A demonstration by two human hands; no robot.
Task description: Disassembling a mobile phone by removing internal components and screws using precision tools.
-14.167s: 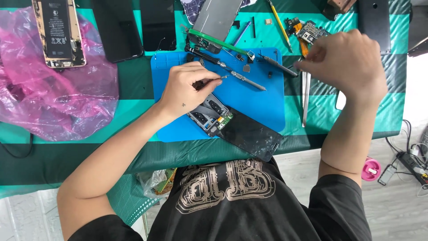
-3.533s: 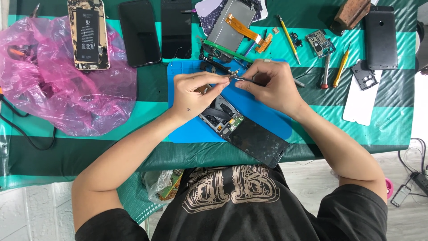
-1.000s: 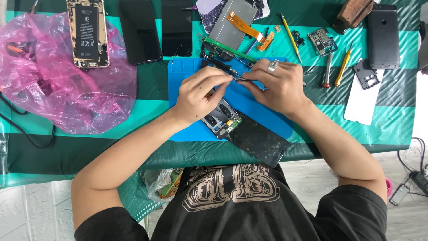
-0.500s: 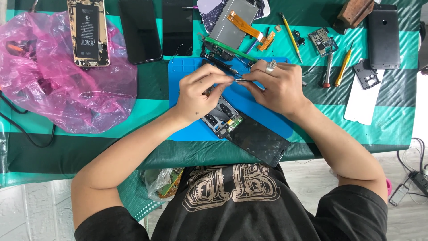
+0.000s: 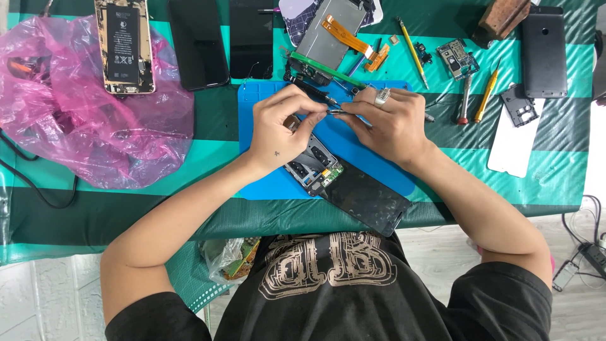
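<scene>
An opened phone [image 5: 344, 180] with bare circuit boards lies tilted on a blue work mat [image 5: 353, 139], its dark lower half hanging over the table's near edge. My left hand [image 5: 281, 129] hovers over the phone's upper end, fingers pinched on a small metal part. My right hand [image 5: 391, 123], with a ring on one finger, meets it from the right and grips thin metal tweezers [image 5: 341, 112] whose tips touch the left fingertips. What sits between the tips is too small to make out.
A pink plastic bag [image 5: 82, 120] fills the left of the green striped cloth, with an opened phone showing its battery [image 5: 124, 44] on it. Black phone screens [image 5: 199, 41], a ribbon-cable panel [image 5: 331, 35], screwdrivers [image 5: 486, 95], a dark phone back [image 5: 544, 50] and a white cover [image 5: 514, 142] lie beyond and right.
Earlier my right hand was out at the right among the tools; it has come to the mat and met my left hand. Over the last second both hands barely moved.
</scene>
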